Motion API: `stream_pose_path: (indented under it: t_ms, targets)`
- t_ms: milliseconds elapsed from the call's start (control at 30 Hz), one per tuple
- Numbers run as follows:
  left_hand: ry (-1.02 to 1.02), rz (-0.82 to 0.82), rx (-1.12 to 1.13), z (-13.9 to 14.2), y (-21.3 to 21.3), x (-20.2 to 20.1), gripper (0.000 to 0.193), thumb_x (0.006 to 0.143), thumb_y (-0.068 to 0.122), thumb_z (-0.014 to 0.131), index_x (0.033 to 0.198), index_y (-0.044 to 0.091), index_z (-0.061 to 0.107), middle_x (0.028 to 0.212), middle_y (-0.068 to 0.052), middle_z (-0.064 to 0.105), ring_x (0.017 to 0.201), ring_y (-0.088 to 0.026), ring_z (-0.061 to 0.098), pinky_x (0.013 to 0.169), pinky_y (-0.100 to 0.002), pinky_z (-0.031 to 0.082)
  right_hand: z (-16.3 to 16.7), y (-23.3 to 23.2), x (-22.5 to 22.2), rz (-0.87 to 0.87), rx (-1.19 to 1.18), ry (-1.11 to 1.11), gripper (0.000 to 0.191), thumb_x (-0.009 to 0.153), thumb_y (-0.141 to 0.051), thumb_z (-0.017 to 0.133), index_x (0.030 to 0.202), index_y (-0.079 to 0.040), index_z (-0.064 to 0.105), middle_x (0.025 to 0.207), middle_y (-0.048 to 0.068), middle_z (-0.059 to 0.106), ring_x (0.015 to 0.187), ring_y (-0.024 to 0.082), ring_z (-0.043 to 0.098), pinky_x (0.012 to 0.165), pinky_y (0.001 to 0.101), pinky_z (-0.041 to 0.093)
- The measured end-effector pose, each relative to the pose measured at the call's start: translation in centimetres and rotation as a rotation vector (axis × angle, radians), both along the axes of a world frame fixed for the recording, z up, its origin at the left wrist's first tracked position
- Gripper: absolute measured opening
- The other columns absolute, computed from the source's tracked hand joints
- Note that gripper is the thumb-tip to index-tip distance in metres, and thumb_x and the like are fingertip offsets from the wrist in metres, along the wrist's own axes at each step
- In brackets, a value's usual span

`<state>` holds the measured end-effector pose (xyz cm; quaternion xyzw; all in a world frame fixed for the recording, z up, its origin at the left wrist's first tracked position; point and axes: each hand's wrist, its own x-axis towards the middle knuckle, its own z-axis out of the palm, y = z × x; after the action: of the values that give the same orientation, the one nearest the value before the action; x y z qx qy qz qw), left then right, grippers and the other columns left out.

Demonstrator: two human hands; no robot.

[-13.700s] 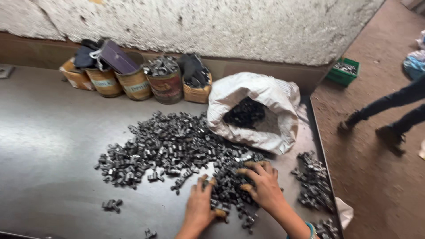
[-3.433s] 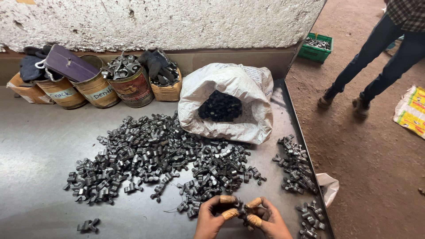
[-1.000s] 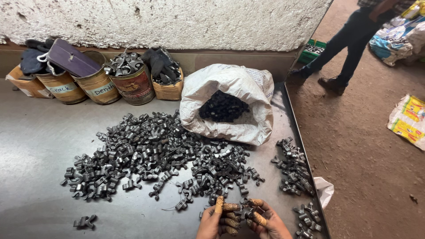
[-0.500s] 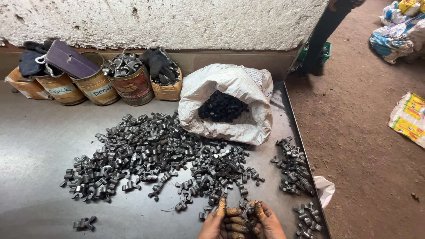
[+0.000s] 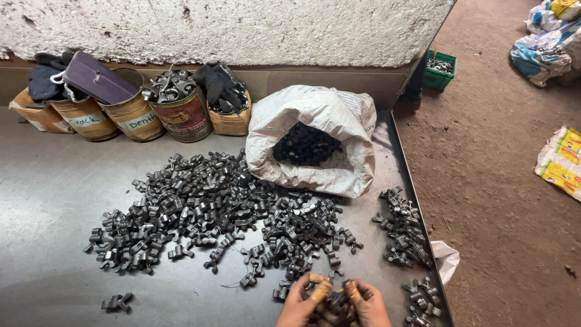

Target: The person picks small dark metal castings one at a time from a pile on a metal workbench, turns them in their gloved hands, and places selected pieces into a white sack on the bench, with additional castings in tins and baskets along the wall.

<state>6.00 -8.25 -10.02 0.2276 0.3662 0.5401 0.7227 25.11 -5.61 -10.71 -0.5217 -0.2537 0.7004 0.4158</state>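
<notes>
My left hand [image 5: 301, 304] and my right hand [image 5: 365, 304] are pressed together at the bottom edge of the head view, fingers curled around a clump of small dark metal parts [image 5: 333, 310]. Just beyond my hands a wide heap of the same dark metal parts [image 5: 206, 209] spreads over the grey metal table [image 5: 54, 200]. Behind the heap an open white sack [image 5: 315, 142] lies on its side with more dark parts inside. My fingertips are wrapped in tan tape.
Several tins [image 5: 181, 115] stand along the wall at the back left, some holding parts, gloves and a dark wallet-like case [image 5: 97, 79]. A smaller pile of parts [image 5: 402, 227] lies by the table's right edge. Beyond it is a dirt floor with a green crate [image 5: 439, 69].
My hands have drawn closer together and nearer to me, gathering parts between them. The person walking at the top right has gone out of view.
</notes>
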Motion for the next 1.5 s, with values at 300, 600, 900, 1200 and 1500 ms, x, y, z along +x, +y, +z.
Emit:
stream_pose_path:
  t_ms: [300,600,900,1200,1500]
  targets:
    - [0.221,0.119,0.048,11.0,7.2,-4.4,0.069,0.083,0.007,0.074,0.146,0.015,0.046,0.107,-0.012,0.077,0.087,-0.018,0.074,0.076,-0.03,0.06,6.7,1.9,-1.6,0.149,0.603,-0.832,0.032,0.073,-0.018,0.088,0.101,-0.008,0.077,0.095,0.006,0.078,0.086,0.017,0.072,0.076,0.0334,0.057]
    - [0.192,0.263,0.08,9.4,5.5,-2.8,0.061,0.091,0.001,0.067,0.148,0.009,0.048,0.123,-0.013,0.073,0.1,-0.016,0.069,0.083,-0.031,0.056,7.3,3.5,-6.4,0.226,0.639,-1.326,0.035,0.072,-0.007,0.084,0.102,-0.015,0.069,0.098,0.007,0.071,0.099,0.029,0.063,0.089,0.0414,0.05]
    - [0.433,0.198,0.034,3.3,1.9,-1.6,0.041,0.093,0.007,0.062,0.134,0.004,0.066,0.106,-0.007,0.082,0.08,-0.015,0.071,0.067,-0.027,0.058,2.6,3.9,0.5,0.097,0.509,-0.009,0.045,0.071,0.016,0.079,0.109,0.002,0.062,0.112,0.014,0.07,0.106,0.022,0.067,0.093,0.0385,0.057]
    - [-0.27,0.12,-0.272,0.4,1.6,-0.4,0.054,0.096,0.04,0.059,0.122,-0.007,0.062,0.094,-0.02,0.075,0.072,-0.031,0.074,0.059,-0.046,0.063,1.0,1.5,1.4,-0.009,0.057,0.418,0.042,0.081,0.007,0.07,0.122,0.006,0.061,0.121,0.021,0.067,0.11,0.034,0.067,0.096,0.0549,0.058]
    - [-0.422,-0.026,-0.256,0.4,1.1,-0.4,0.065,0.098,0.047,0.052,0.127,-0.011,0.061,0.101,-0.024,0.075,0.081,-0.035,0.076,0.07,-0.051,0.065,2.5,1.3,-0.1,0.118,0.177,0.581,0.052,0.084,-0.013,0.07,0.132,0.002,0.057,0.132,0.023,0.064,0.116,0.038,0.067,0.096,0.0584,0.058]
